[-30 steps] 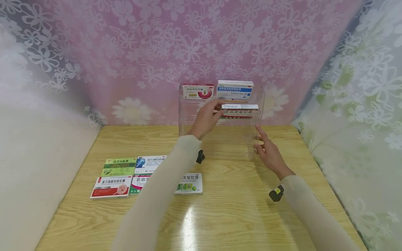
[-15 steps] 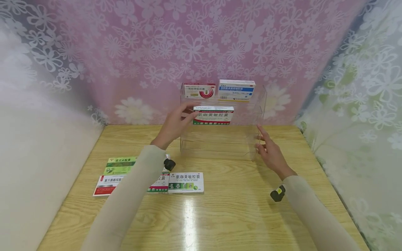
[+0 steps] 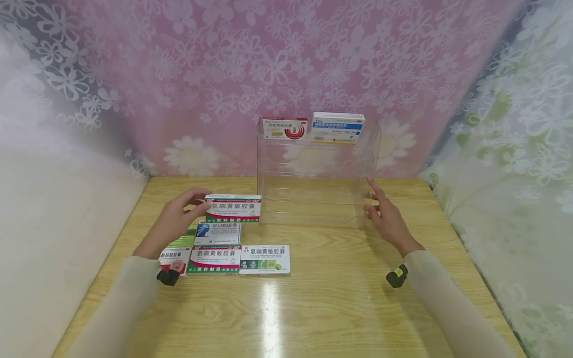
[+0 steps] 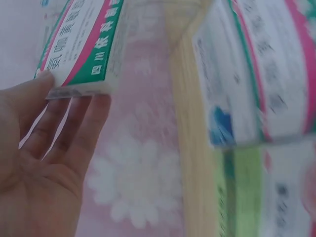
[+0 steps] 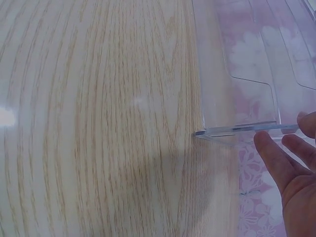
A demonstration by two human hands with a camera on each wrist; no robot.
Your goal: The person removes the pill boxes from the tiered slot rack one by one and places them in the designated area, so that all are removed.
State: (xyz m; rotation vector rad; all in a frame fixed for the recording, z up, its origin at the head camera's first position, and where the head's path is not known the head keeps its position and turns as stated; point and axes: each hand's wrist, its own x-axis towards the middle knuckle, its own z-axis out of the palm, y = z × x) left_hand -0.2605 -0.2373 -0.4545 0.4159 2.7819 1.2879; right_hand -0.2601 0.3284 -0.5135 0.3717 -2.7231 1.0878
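My left hand (image 3: 176, 219) pinches a white, green and red medicine box (image 3: 233, 209) at its left end, thumb on the front. The box hangs tilted above a blue-and-white box (image 3: 219, 233) at the back of a group lying on the table. In the left wrist view the thumb and fingers hold one end of the same box (image 4: 84, 44). My right hand (image 3: 387, 219) touches the right side of a clear acrylic rack (image 3: 313, 211); in the right wrist view its fingertips rest against the side panel (image 5: 242, 129).
A red-and-white box (image 3: 284, 129) and a blue-and-white box (image 3: 337, 130) stand in the rack's top tier. On the wooden table (image 3: 340, 298) lie a green box (image 3: 182, 239), a red box (image 3: 175, 259), a matching red-green box (image 3: 215, 261) and a green-white box (image 3: 265, 261).
The left hand has lifted the medicine box from the rack's middle tier and carried it left and down, over the boxes on the table. The right hand has stayed at the rack's side.
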